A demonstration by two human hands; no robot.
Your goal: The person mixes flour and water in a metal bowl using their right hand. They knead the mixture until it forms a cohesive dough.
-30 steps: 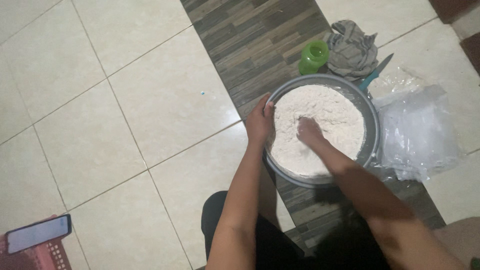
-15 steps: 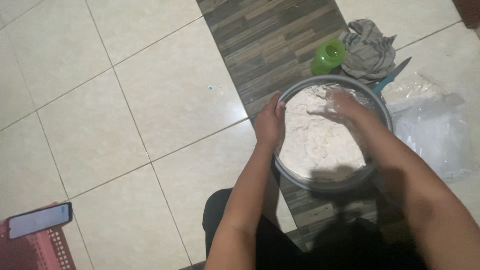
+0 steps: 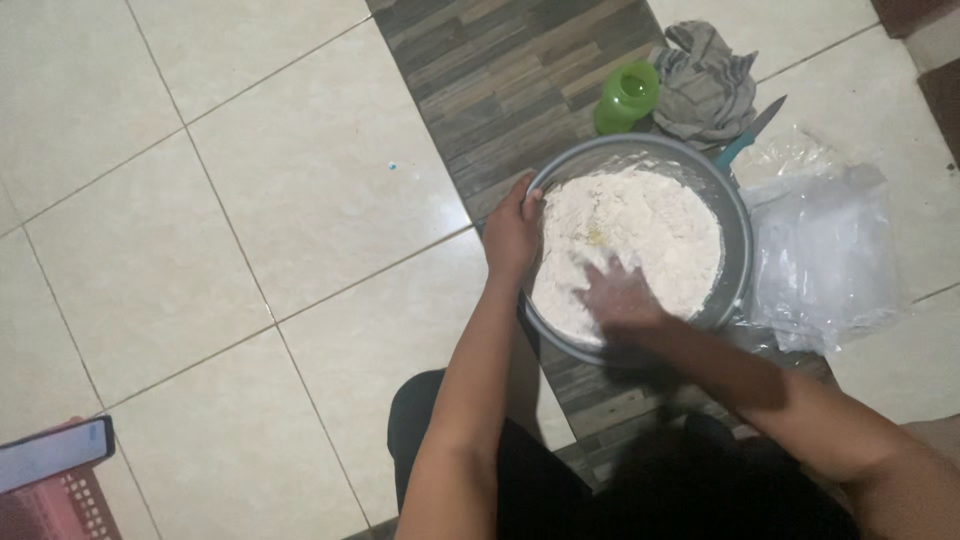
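Note:
A round grey metal basin (image 3: 735, 215) stands on the floor, filled with white flour (image 3: 650, 225). My left hand (image 3: 512, 235) grips the basin's left rim, thumb over the edge. My right hand (image 3: 618, 298) is down in the flour at the near side, dusted white and blurred by motion; its fingers are spread in the flour.
A green plastic cup (image 3: 627, 97) and a crumpled grey cloth (image 3: 705, 85) lie beyond the basin. A knife with a teal handle (image 3: 752, 135) and a clear plastic bag (image 3: 820, 250) are at the right. A phone (image 3: 55, 452) rests on a pink crate at bottom left.
My right hand has swept from the far side of the flour back to the near side. My left hand has stayed on the rim.

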